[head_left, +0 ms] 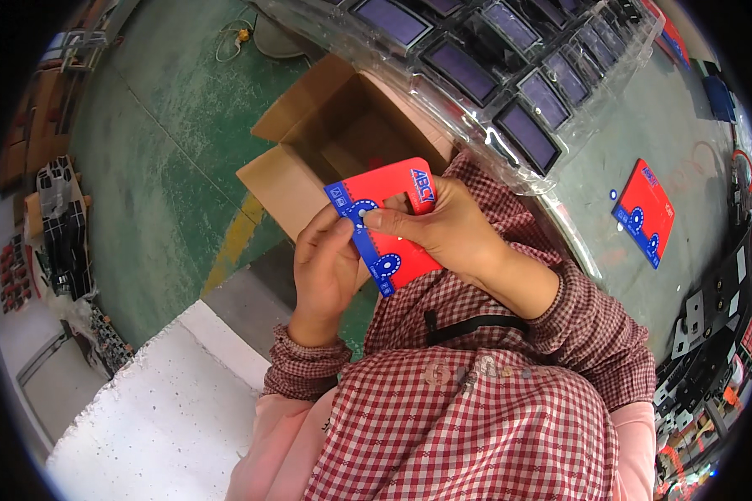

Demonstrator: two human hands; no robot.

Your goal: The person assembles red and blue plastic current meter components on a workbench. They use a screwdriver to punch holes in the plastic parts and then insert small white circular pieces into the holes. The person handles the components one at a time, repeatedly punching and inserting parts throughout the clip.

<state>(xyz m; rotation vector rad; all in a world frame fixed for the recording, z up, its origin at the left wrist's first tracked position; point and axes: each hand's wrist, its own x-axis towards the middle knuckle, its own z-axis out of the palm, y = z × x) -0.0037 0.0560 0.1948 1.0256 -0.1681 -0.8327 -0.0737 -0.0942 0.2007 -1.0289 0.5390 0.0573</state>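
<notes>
Both hands hold a red and blue printed card (390, 178) in front of my chest, tilted. My left hand (322, 260) pinches its blue left edge, fingers curled. My right hand (457, 232) grips the red right side, its thumb lying across the card's face toward the left thumb. A small pale spot shows at the thumb tip, too small to name. Part of the card and the fingers behind it are hidden. Over the table on the right lies a similar red and blue card (648, 213), out of reach of both hands.
An open cardboard box (297, 121) stands beyond my hands. Clear plastic trays (485, 125) with dark-framed rectangular panels rest on the grey table (597, 200). White foam (159, 401) is at the lower left. Black parts (710, 326) and tools crowd the right rim.
</notes>
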